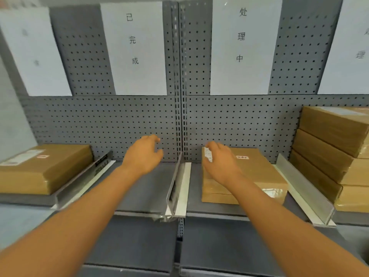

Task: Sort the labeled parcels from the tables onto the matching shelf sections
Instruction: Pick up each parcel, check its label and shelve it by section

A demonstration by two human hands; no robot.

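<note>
A brown parcel (265, 172) with a small red-and-white label lies flat in the shelf section under the sign "处理中" (241, 37). My right hand (219, 160) hovers over its left rear part, fingers loosely curled, holding nothing. My left hand (143, 154) hangs open above the bare grey shelf section (139, 188) under the sign "已完成" (132, 40). A clear divider (177, 184) separates the two sections.
A single brown parcel (40, 166) lies in the far left section. A stack of three brown parcels (329, 152) fills the far right section. Clear dividers (303, 188) stand between sections. Grey pegboard (119, 120) backs the shelf; a lower shelf (219, 246) sits beneath.
</note>
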